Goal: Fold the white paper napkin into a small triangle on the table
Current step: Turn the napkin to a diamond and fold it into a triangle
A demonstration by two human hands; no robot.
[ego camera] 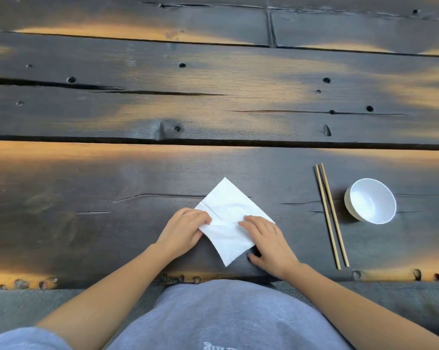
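Now, our view: we are looking down at both of our hands working on a dark plank table [112, 178].

Napkin: the white paper napkin [229, 218] is lying flat on the table as a diamond, one corner pointing away from us and one toward us, directly between our two hands and close to the table's near edge. It is showing a crease running across it and some wrinkles.

Left hand: our left hand [181, 229] is resting on the napkin's left corner, with the fingers [200, 217] curled over the edge and pressing the paper down; we are not lifting the napkin, and we cannot tell whether the thumb is pinching under it.

Right hand: our right hand [269, 242] is lying loosely spread, fingertips pressing on the napkin's right side, while the thumb [253, 258] is touching the bare table just beside the lower right edge. It is gripping nothing.

Chopsticks: a pair of wooden chopsticks [331, 215] is lying side by side to the right of our right hand, apart from it.

Bowl: a white bowl [370, 200] is sitting upright just beyond the chopsticks, farther right.

Clothing: we are wearing a grey shirt [226, 314], showing below both forearms.
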